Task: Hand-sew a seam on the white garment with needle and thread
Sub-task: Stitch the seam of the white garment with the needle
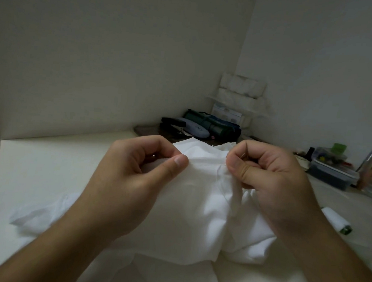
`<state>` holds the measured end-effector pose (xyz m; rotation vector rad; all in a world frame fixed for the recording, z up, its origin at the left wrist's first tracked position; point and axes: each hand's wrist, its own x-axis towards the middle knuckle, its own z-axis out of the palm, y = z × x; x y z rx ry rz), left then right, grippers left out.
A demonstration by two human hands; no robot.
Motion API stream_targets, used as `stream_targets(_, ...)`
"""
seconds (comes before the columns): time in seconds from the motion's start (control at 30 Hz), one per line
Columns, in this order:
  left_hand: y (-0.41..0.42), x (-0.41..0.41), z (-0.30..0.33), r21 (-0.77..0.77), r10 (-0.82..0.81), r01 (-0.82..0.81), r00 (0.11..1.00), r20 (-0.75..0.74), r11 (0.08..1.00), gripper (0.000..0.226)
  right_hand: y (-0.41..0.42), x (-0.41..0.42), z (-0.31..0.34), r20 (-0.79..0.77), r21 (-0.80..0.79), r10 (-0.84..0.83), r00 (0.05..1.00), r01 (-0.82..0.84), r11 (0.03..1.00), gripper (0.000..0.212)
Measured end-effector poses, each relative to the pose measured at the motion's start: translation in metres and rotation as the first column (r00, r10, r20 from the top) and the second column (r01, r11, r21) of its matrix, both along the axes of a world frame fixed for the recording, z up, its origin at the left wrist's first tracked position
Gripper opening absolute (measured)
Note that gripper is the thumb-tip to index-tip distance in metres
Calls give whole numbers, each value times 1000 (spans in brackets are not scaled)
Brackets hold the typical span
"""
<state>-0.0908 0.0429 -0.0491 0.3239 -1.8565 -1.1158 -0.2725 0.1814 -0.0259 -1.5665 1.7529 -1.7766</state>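
The white garment (198,207) lies bunched on the pale table (48,165), lifted in the middle between my two hands. My left hand (135,177) pinches a fold of the cloth between thumb and fingers. My right hand (272,178) is closed on the cloth a short way to the right, thumb pressed against the forefinger at the fold. A thin white thread (218,177) curves down over the cloth beside that thumb. The needle is too small to make out for certain. A white thread spool (336,219) with a green end lies at the right.
Dark cases and a pouch (203,125) sit at the far corner under stacked white rolls (240,94). A clear box of small sewing items (331,169) and bottles (368,165) stand along the right wall. Part of the garment trails off to the left (41,217).
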Motion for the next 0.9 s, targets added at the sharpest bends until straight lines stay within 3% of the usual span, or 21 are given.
stream_targets(0.3,4,-3,13,-3,22,-22,998,67,1000,26,-1,-3,0,14,42,-6,1000,5,999,21)
stream_targets(0.63,3,-10,24,-205,51,-30,994,96,978,4,-2,-7,-1,68,2,-4,998,3,1000,20)
stream_targets(0.73,-1,-13,26,-256,52,-32,996,70,966,18,-1,-8,-1,66,1,-15,998,15,1000,21)
stream_targets(0.9,3,-9,11,-246,71,-73,997,-18,966,15,-1,-9,-1,61,-5,-13,998,13,1000,21)
